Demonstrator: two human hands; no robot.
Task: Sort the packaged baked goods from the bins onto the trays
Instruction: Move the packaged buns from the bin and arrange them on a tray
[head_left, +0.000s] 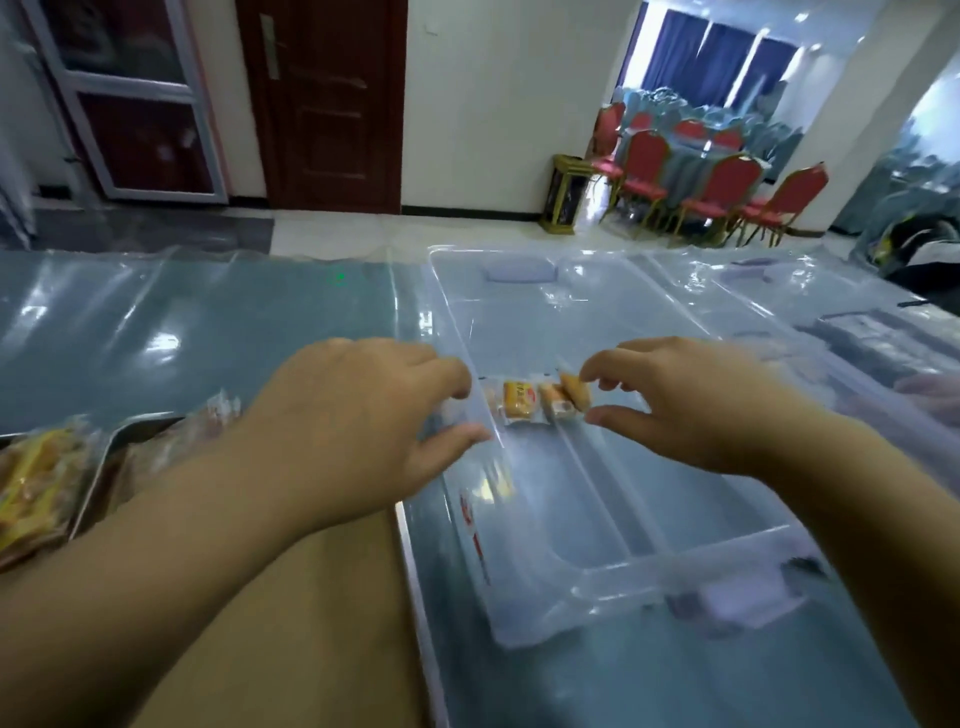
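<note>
Head view, first onlooker: Both hands are down in the clear bin. The right hand has its forefinger and thumb curled onto the tilted cake pack. It looks like a pinch to me. The flat cake pack lies on the bin floor just beside it, perhaps touching.

Second onlooker: And the left hand?

First onlooker: Its thumb and fingers are curled with a gap between them, right at the flat pack's clear wrapper end. It's too blurred to tell whether it has hold.

Second onlooker: Then I'd get a sure grip before lifting, because that wrapper looks slippery. Take it by the crimped ends rather than the middle, since soft cake would probably squash.

First onlooker: Agreed. I'd also raise each pack clear of the bin wall before swinging left to the tray, so nothing catches.

Second onlooker: Put like with like there. The yellow packs on it are too blurred for me to match from here, so check the label first.
</note>
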